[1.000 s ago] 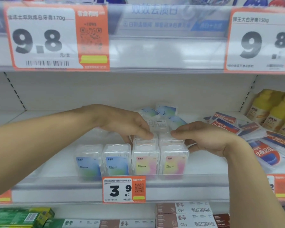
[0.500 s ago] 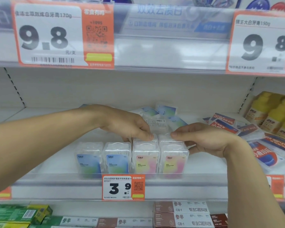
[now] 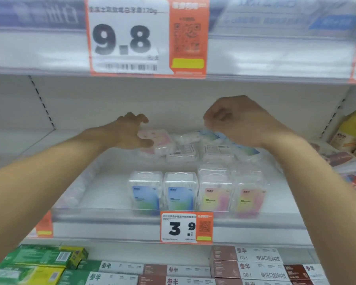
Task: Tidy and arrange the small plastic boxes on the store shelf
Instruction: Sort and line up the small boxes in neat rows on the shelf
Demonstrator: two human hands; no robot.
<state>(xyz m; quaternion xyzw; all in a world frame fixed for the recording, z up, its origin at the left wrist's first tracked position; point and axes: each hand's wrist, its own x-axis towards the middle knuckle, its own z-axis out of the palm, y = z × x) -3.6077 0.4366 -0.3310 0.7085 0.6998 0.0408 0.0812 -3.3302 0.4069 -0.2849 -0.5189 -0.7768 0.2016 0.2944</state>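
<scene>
Four small clear plastic boxes stand upright in a row at the shelf front: two blue-green ones [image 3: 145, 193] [image 3: 180, 193] and two pink-yellow ones [image 3: 215, 191] [image 3: 251, 193]. Behind them several boxes lie flat in a loose pile [image 3: 181, 151], one pink-labelled [image 3: 158, 138] and some blue-labelled [image 3: 210, 135]. My left hand [image 3: 130, 132] reaches over the pile's left end with fingers spread, its thumb at the pink-labelled box. My right hand [image 3: 240, 120] hovers blurred above the pile's right side, fingers loosely curled, nothing seen in it.
A clear lip with a 3.9 price tag [image 3: 186, 227] fronts the shelf [image 3: 103, 192]. Red-blue packets [image 3: 337, 159] and yellow bottles [image 3: 351, 130] crowd the right. The upper shelf edge with a 9.8 tag [image 3: 127, 38] hangs overhead. Toothpaste cartons [image 3: 247, 264] fill the shelf below.
Both hands have left the tops of the front pink-yellow boxes and moved up and back over the loose pile. The view has shifted closer.
</scene>
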